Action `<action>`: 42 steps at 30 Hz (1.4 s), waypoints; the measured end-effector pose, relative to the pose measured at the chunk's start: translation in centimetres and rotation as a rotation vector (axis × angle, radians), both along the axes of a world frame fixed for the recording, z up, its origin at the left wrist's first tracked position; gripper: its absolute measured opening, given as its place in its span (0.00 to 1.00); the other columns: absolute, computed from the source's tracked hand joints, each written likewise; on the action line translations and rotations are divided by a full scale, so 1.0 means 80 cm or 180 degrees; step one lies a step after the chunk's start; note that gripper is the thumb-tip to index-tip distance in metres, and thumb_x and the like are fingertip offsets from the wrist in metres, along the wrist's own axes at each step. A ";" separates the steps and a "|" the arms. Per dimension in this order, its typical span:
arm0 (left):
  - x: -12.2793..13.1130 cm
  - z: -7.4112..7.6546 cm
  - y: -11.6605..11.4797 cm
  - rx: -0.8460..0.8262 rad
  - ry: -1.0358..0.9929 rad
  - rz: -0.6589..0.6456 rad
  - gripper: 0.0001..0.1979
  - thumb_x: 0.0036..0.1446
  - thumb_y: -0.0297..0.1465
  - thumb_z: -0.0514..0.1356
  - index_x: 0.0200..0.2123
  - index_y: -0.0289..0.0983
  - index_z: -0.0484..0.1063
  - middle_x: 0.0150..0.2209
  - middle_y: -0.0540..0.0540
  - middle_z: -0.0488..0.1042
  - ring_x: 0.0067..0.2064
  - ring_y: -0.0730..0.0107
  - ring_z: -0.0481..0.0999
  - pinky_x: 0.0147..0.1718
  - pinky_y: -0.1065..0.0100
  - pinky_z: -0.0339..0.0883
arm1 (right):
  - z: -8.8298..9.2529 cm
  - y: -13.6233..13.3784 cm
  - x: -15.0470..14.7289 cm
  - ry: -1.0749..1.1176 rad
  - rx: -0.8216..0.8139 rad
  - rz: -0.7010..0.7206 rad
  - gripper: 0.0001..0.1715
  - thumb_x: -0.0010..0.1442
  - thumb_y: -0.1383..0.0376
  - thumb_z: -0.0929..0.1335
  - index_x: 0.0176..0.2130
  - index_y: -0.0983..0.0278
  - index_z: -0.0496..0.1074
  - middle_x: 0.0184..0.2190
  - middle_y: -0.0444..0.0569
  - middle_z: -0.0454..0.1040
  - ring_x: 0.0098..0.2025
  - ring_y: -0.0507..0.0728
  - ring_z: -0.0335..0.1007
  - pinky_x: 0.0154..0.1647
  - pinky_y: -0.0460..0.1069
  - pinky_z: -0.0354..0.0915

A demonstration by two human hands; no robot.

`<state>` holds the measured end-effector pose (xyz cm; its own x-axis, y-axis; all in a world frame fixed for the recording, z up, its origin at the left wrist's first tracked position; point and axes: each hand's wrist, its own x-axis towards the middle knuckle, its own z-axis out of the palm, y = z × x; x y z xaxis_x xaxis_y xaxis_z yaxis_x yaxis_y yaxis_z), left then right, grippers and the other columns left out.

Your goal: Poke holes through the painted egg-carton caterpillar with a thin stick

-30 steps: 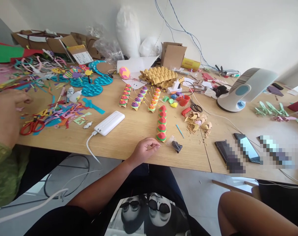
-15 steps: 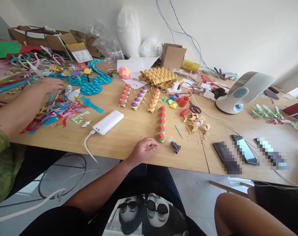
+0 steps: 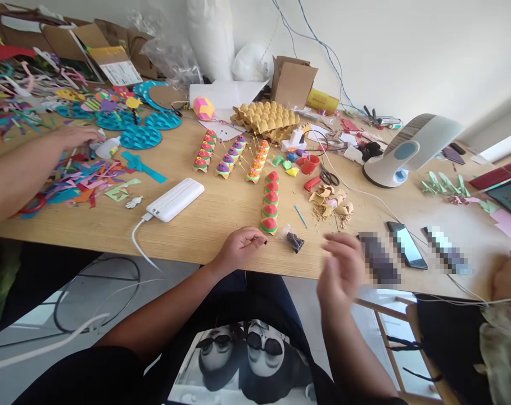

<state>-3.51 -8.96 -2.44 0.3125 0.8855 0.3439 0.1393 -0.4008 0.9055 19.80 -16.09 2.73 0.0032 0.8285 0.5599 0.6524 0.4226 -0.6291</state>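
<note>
My left hand (image 3: 240, 248) rests at the table's front edge, thumb and fingertips pinched on a small dark piece (image 3: 265, 242), too small to make out fully. Just beyond it stands an egg-carton strip (image 3: 270, 210) whose bumps are covered in red and green clay. A small bag of black clay (image 3: 295, 242) lies to the right of that hand. My right hand (image 3: 342, 270) is raised near the front edge, blurred, fingers loosely curled and apart, with nothing visible in it. Three decorated strips stand farther back, among them a purple-topped one (image 3: 230, 157).
A white power bank (image 3: 175, 199) with its cable lies left. Paper scraps (image 3: 82, 183) and a co-worker's arm (image 3: 27, 163) are beyond it. Rightward are carton scraps (image 3: 331, 201), scissors (image 3: 329, 178), a blue stick (image 3: 301, 216), a fan (image 3: 401, 152) and phones (image 3: 407, 244).
My right hand has come up from beside my lap to the table's edge. The dark piece now shows in my left fingertips. The view has shifted slightly.
</note>
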 end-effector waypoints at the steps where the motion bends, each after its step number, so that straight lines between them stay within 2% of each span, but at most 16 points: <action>1: 0.000 0.000 0.000 -0.0015 0.0022 -0.0049 0.12 0.68 0.38 0.60 0.37 0.38 0.80 0.40 0.44 0.81 0.45 0.64 0.80 0.48 0.66 0.71 | -0.007 0.007 -0.011 -0.0003 -0.0051 0.0095 0.16 0.69 0.61 0.67 0.54 0.54 0.76 0.58 0.56 0.69 0.61 0.68 0.68 0.58 0.65 0.70; 4: -0.001 0.001 0.001 -0.0018 0.0074 -0.0119 0.12 0.68 0.37 0.60 0.39 0.38 0.80 0.41 0.44 0.81 0.45 0.65 0.79 0.48 0.66 0.71 | -0.031 0.034 -0.042 -0.0373 -0.0205 0.0599 0.15 0.64 0.61 0.72 0.51 0.52 0.78 0.57 0.54 0.69 0.61 0.68 0.66 0.62 0.66 0.65; 7: -0.002 0.003 0.000 -0.0134 -0.0015 -0.0104 0.13 0.70 0.37 0.57 0.40 0.37 0.80 0.42 0.44 0.80 0.46 0.64 0.79 0.49 0.65 0.71 | -0.052 0.052 -0.056 -0.0589 0.0145 0.0459 0.15 0.62 0.61 0.74 0.50 0.52 0.79 0.55 0.53 0.71 0.60 0.66 0.65 0.62 0.65 0.64; 11: -0.005 0.005 0.000 -0.0279 -0.0187 -0.0261 0.16 0.71 0.38 0.56 0.42 0.37 0.81 0.45 0.42 0.81 0.49 0.62 0.78 0.52 0.64 0.71 | -0.064 0.058 -0.057 -0.0585 0.0721 0.0227 0.10 0.63 0.65 0.74 0.45 0.53 0.81 0.50 0.51 0.74 0.56 0.64 0.67 0.58 0.62 0.67; 14: -0.005 0.003 0.000 -0.0314 -0.0237 -0.0316 0.16 0.70 0.39 0.56 0.43 0.37 0.82 0.46 0.42 0.81 0.50 0.61 0.79 0.53 0.63 0.71 | -0.065 0.057 -0.056 -0.0548 0.0854 0.0188 0.08 0.62 0.66 0.74 0.43 0.54 0.80 0.49 0.51 0.75 0.55 0.63 0.69 0.57 0.62 0.68; 22: -0.008 -0.003 0.000 -0.0118 -0.0171 -0.0326 0.21 0.73 0.40 0.51 0.47 0.40 0.83 0.49 0.43 0.80 0.52 0.60 0.78 0.56 0.61 0.70 | -0.067 0.056 -0.056 -0.0394 0.0777 0.0179 0.06 0.63 0.67 0.73 0.41 0.55 0.80 0.46 0.50 0.76 0.53 0.62 0.71 0.55 0.61 0.68; 28: -0.010 -0.002 0.001 0.0056 -0.0061 -0.0462 0.22 0.74 0.40 0.49 0.49 0.41 0.82 0.50 0.43 0.81 0.52 0.60 0.78 0.57 0.59 0.69 | -0.064 0.057 -0.055 -0.0362 0.0578 0.0178 0.08 0.64 0.64 0.73 0.45 0.56 0.79 0.49 0.53 0.76 0.53 0.63 0.71 0.55 0.62 0.68; 34: -0.007 0.003 0.000 0.0152 -0.0008 -0.0364 0.25 0.75 0.39 0.46 0.44 0.40 0.83 0.48 0.43 0.81 0.52 0.61 0.78 0.58 0.58 0.68 | -0.063 0.055 -0.054 -0.0328 0.0732 0.0178 0.04 0.64 0.65 0.73 0.40 0.55 0.80 0.47 0.52 0.76 0.52 0.62 0.72 0.53 0.61 0.70; 36: -0.004 0.005 -0.001 0.0106 0.0059 -0.0229 0.22 0.74 0.38 0.49 0.42 0.39 0.83 0.47 0.42 0.81 0.52 0.61 0.78 0.57 0.58 0.69 | -0.062 0.055 -0.054 -0.0256 0.0661 0.0222 0.04 0.66 0.65 0.72 0.40 0.57 0.80 0.47 0.52 0.76 0.51 0.61 0.72 0.52 0.61 0.70; 39: -0.001 0.006 -0.003 0.0141 0.0147 0.0013 0.13 0.70 0.37 0.57 0.44 0.39 0.81 0.46 0.42 0.80 0.51 0.61 0.78 0.53 0.60 0.71 | -0.062 0.057 -0.053 -0.0173 0.0517 0.0353 0.05 0.67 0.64 0.70 0.38 0.59 0.78 0.48 0.54 0.75 0.51 0.61 0.72 0.51 0.61 0.71; 42: 0.000 0.006 -0.002 0.0448 0.0199 -0.0015 0.09 0.66 0.34 0.63 0.48 0.40 0.78 0.48 0.42 0.79 0.52 0.61 0.78 0.53 0.60 0.71 | -0.064 0.059 -0.052 -0.0109 0.0521 0.0522 0.07 0.67 0.64 0.70 0.35 0.60 0.77 0.48 0.54 0.75 0.52 0.62 0.72 0.53 0.62 0.70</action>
